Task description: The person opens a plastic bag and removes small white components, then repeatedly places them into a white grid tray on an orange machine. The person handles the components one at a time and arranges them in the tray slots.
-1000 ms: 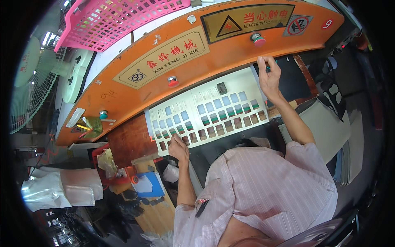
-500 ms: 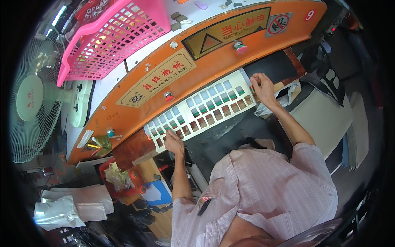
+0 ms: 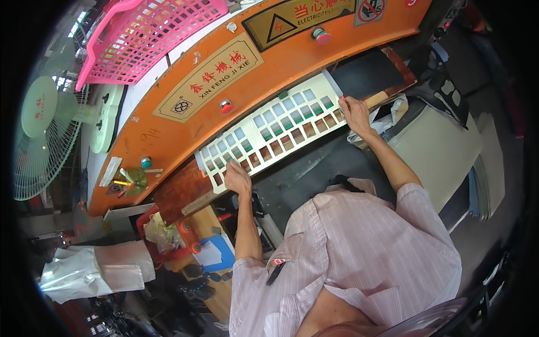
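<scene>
Holding a white die-cut sheet (image 3: 275, 132) by its two ends, the person keeps it flat on the dark bed of the orange machine (image 3: 236, 106). The sheet carries rows of rectangular windows and lies slanted across the bed, just below the machine's front panel. The left hand (image 3: 238, 178) presses on the sheet's lower-left corner, fingers curled over the edge; whether they pinch the sheet or only bear down on it cannot be told. The right hand (image 3: 355, 114) rests on the upper-right end, fingers spread flat, with no closed grasp visible.

The step in hand appears to be positioning or sliding the sheet along the bed. The next move likely calls for both hands to act together, keeping the sheet level so that the thin bars between the windows do not buckle or tear, and keeping the fingers clear of the dark opening (image 3: 365, 73) beside the right hand.

A red push button (image 3: 226, 106) sits on the panel above the sheet. A pink basket (image 3: 151, 33) stands on top of the machine, and a fan (image 3: 45, 140) stands to the left.
</scene>
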`<action>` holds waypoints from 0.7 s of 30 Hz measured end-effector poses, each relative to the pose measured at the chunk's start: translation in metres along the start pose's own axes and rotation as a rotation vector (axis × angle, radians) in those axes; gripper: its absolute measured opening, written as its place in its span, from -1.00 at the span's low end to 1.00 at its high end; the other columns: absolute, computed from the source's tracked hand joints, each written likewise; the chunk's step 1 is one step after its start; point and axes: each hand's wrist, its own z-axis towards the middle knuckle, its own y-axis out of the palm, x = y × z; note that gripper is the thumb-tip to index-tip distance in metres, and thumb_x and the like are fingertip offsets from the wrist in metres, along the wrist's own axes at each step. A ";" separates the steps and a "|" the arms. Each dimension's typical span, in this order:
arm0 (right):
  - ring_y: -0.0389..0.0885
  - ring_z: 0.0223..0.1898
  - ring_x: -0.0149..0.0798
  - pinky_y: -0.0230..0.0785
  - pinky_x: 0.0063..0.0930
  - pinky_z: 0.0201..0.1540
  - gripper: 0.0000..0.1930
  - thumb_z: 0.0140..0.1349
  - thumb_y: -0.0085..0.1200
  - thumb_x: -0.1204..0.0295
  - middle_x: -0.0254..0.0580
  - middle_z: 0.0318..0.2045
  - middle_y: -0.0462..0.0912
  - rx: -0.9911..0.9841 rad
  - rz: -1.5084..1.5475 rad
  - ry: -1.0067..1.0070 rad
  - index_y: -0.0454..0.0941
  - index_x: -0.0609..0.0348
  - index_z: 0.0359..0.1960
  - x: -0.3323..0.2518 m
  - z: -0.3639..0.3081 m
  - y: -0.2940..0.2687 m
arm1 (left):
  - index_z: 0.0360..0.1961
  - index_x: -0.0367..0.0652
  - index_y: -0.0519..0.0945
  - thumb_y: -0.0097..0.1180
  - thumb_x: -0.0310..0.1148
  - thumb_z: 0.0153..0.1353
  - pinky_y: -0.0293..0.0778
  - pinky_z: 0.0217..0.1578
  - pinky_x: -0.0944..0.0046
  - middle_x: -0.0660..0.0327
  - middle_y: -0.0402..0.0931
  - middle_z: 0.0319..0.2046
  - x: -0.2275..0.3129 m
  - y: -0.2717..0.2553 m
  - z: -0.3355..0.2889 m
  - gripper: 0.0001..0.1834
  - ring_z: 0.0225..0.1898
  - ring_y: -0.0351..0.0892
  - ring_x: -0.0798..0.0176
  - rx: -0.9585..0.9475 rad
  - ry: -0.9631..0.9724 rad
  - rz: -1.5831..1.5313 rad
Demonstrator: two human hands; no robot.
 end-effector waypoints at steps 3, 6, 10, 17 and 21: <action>0.62 -0.36 0.20 0.34 0.05 -0.15 -0.66 0.47 0.09 0.21 0.06 -0.49 0.65 -0.117 0.034 0.119 0.58 0.27 -0.34 -0.005 0.008 -0.002 | -0.39 -0.18 0.66 -0.09 -0.08 0.59 0.41 -0.44 -0.20 -0.06 0.56 -0.64 0.000 0.004 -0.003 -0.51 -0.54 0.58 -0.28 0.003 -0.006 0.043; 0.65 -0.20 0.08 0.40 -0.05 -0.03 -0.66 0.36 0.23 0.18 -0.03 -0.36 0.70 -0.192 0.086 0.292 0.65 0.25 -0.12 -0.016 0.028 -0.005 | -0.41 -0.15 0.64 -0.11 -0.08 0.60 0.41 -0.49 -0.11 0.06 0.55 -0.68 -0.003 0.006 -0.009 -0.51 -0.59 0.58 -0.13 -0.045 -0.066 0.011; 0.61 0.06 0.05 0.43 -0.11 0.13 -0.53 0.23 0.37 0.21 0.00 -0.04 0.70 -0.226 0.012 0.020 0.62 0.25 0.07 -0.039 0.080 0.017 | -0.42 -0.13 0.62 -0.14 -0.05 0.61 0.38 -0.51 -0.10 0.07 0.54 -0.69 -0.001 0.000 -0.016 -0.48 -0.61 0.56 -0.12 -0.034 -0.068 0.075; 0.51 0.22 0.08 0.40 -0.12 0.29 -0.31 0.11 0.49 0.26 0.00 0.15 0.62 -0.857 0.278 -0.257 0.53 0.30 0.25 -0.078 0.142 0.117 | -0.39 -0.10 0.63 -0.06 -0.19 0.58 0.36 -0.46 -0.12 0.08 0.55 -0.60 0.011 -0.018 -0.024 -0.61 -0.56 0.51 -0.14 -0.150 -0.122 0.094; 0.61 0.10 -0.05 0.49 -0.20 0.17 -0.39 0.15 0.47 0.35 -0.02 0.08 0.65 -0.988 0.414 -0.143 0.57 0.29 0.22 -0.065 0.155 0.130 | -0.45 -0.10 0.57 -0.05 -0.23 0.57 0.31 -0.47 -0.13 0.09 0.51 -0.62 0.016 -0.022 -0.029 -0.61 -0.57 0.45 -0.16 -0.203 -0.192 0.112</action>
